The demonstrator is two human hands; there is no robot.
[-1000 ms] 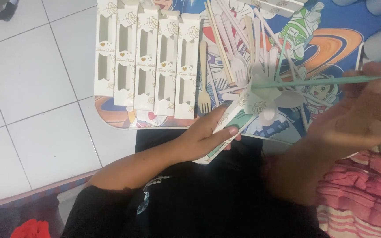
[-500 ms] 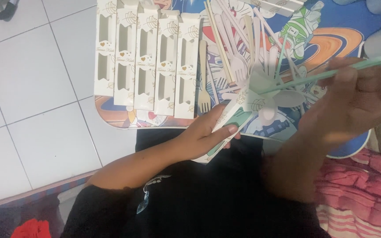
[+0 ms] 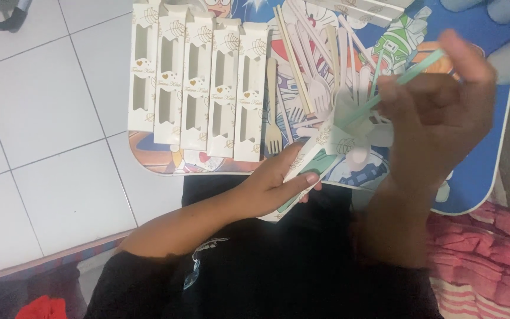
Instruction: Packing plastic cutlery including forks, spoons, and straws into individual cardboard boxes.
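Nearest the body, the left hand (image 3: 267,188) is closed around a white paper sleeve (image 3: 309,158), whose open mouth points up and away toward the right hand (image 3: 438,112). That hand pinches a green straw (image 3: 405,75); its long axis slants down into the sleeve mouth. Beyond the hands, empty sleeves (image 3: 199,80) lie on the worktop (image 3: 479,177).

Floor: large glossy white square tiles (image 3: 42,106) with thin grey grout lines, filling the left side.
Furniture: a low blue table with a colourful cartoon-printed top (image 3: 473,177) and a pale rounded edge.
Textiles: a pink and red striped cloth (image 3: 485,260) at lower right; a small bright red fabric scrap (image 3: 42,307) at lower left.
Light: soft, even, with faint sheen on the tiles.
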